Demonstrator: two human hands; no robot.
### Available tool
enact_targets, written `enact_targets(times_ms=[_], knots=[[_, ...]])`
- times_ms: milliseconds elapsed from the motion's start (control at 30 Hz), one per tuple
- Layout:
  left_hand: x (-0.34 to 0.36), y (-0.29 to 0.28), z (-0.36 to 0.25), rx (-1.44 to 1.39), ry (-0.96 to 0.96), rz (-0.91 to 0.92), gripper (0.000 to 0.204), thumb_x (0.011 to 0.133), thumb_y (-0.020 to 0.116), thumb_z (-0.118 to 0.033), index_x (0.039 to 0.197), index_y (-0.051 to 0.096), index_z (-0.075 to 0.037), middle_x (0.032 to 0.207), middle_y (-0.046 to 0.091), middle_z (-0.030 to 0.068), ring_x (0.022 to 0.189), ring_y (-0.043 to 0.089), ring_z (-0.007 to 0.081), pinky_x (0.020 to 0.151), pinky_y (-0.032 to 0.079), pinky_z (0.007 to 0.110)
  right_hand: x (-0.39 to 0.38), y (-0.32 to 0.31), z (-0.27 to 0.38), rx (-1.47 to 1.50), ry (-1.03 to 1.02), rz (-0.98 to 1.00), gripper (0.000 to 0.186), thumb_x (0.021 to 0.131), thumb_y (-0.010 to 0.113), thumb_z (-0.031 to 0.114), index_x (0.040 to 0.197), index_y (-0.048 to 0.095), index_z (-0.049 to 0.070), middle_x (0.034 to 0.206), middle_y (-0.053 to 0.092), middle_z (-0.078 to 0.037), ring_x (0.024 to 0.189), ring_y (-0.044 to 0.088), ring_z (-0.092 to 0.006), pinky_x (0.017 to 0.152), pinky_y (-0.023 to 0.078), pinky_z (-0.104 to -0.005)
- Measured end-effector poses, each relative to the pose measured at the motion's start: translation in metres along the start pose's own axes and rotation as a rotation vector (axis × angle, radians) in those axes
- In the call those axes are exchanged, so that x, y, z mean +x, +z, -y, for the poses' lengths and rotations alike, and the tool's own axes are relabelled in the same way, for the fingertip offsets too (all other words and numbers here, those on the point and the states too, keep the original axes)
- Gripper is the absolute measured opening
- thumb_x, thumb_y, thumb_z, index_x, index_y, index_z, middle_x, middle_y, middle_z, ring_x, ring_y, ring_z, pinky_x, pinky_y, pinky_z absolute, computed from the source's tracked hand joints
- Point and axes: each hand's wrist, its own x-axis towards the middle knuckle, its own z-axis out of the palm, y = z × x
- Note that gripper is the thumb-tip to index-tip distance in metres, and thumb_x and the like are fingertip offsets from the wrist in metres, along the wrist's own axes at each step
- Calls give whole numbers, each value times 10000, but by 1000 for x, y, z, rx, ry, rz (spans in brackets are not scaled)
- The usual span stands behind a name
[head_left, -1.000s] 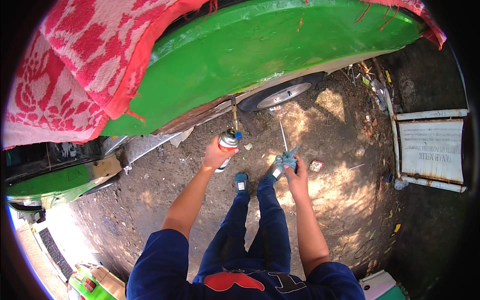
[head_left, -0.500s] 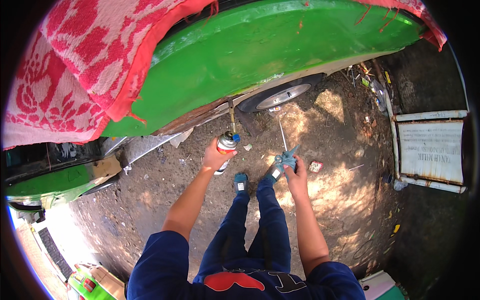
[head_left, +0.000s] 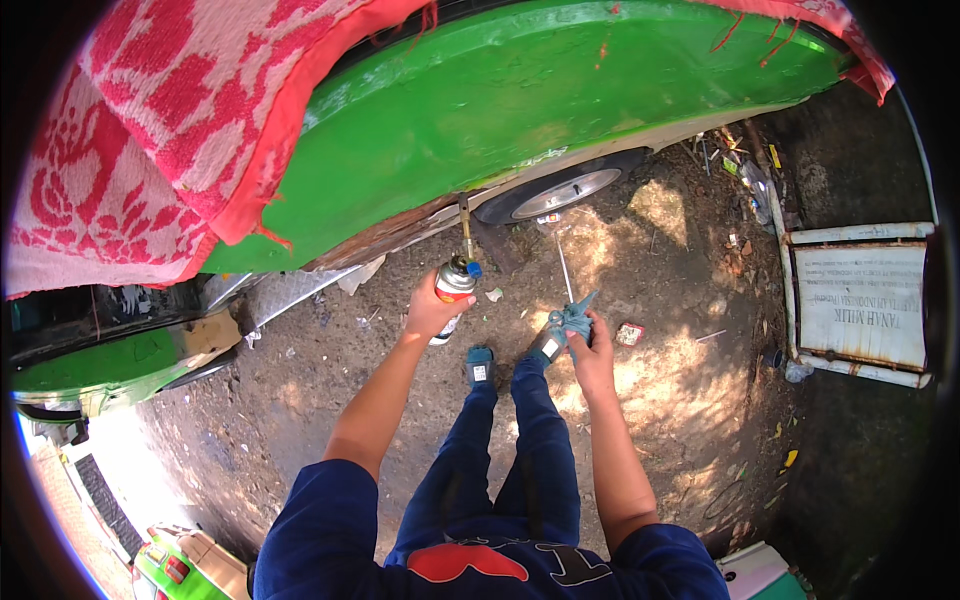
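Bare ground [head_left: 300, 420] borders the green panel [head_left: 560, 100]; near it, left hand [head_left: 430, 310] grips torch canister [head_left: 455, 280], right hand [head_left: 595, 358] teal bundle [head_left: 572, 318], both barely shifted: seemingly steady work.

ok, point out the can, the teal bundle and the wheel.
Can [head_left: 454, 284]: head view, on the upper part of its side.
Teal bundle [head_left: 573, 318]: head view, on its bunched middle.
Wheel [head_left: 566, 191]: head view, on the silver centre inside the black tyre.
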Motion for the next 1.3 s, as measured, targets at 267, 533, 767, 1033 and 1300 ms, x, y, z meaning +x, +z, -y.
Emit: enact_targets(times_ms=[267,533,767,1033,1300], knots=[[5,5,-4,-17,-3,35,558,664,912,-241,1088,635,-7,1005,721,132,918,702,239,844,541,363,1,-2,-1,13,0,-21,420,949,606,61,1348,488,2,1034,623,-50,805,583,-94,698,520,-260],[5,6,-9,-10,-13,48,594,663,913,-238,1138,636,-11,1031,717,131,937,697,241,855,539,362,21,7,43,-184,-8,36,440,908,666,109,1329,547,64,962,665,-73,742,629,-136,670,510,-282],[1,-1,-9,-39,-26,23,611,659,917,-241,1149,632,-12,1039,716,128,959,693,231,866,534,356,72,37,91,-627,-295,71,427,813,718,127,1238,681,97,1085,714,-191,921,713,-324,800,546,-375],[6,-3,-6,-41,-19,77,644,653,921,-269,1165,623,-16,1054,711,132,969,693,237,872,535,358,78,40,105,-693,-358,65,416,808,734,101,1222,695,92,993,733,-164,854,716,-255,778,545,-348],[-17,-23,5,139,-137,65,740,633,925,-333,1215,592,-22,1093,702,154,995,691,276,884,539,387,87,57,112,-773,-392,109,397,806,729,106,1202,712,112,956,734,-155,784,710,-257,737,543,-335]])
